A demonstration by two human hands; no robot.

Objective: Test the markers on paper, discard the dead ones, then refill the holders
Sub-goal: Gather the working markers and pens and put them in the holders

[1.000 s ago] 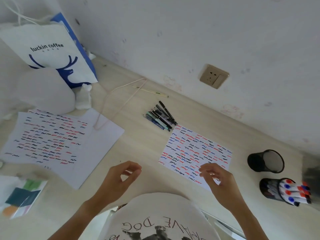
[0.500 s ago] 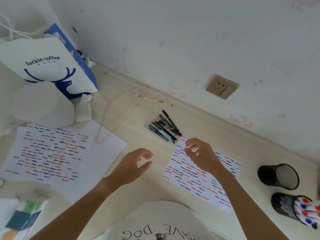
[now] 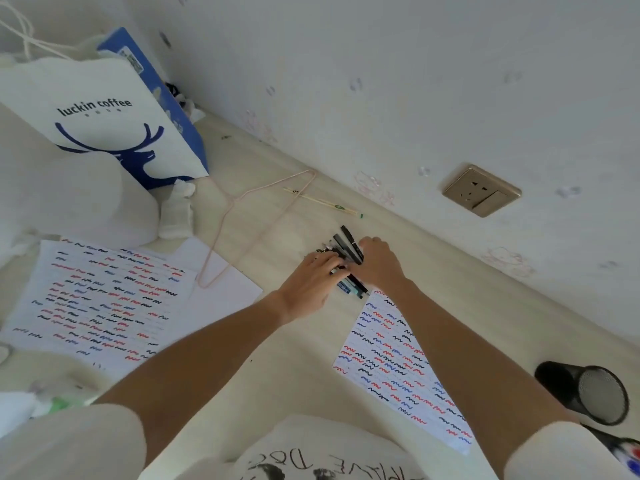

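markers (image 3: 348, 263) lie in a dark bundle on the pale desk (image 3: 277, 368), up near the wall, with both hands reaching over them. nearest, at the bottom right corner, red and blue capped markers (image 3: 630, 453) stick out of a holder mostly cut off by the frame edge, and just beyond it a black mesh holder (image 3: 588, 393) lies tipped on its side, mouth toward the camera. between the forearms and partly under the right one sits a sheet of paper (image 3: 391, 368) covered in red, blue and black squiggles. to the left a larger sheet (image 3: 100, 306) bears the same kind of marks. farther on, the left hand (image 3: 311, 282) rests over the bundle, fingers bent down onto the pens, and the right hand (image 3: 379, 263) cups the bundle's far side, fingers curled around them; how tightly either one grips i cannot tell. beyond the pens lie a thin pink wire hanger (image 3: 256, 223) and a slim stick (image 3: 322, 201). at the far left stands a white and blue paper bag (image 3: 114, 123), and a socket (image 3: 481, 190) sits in the wall.
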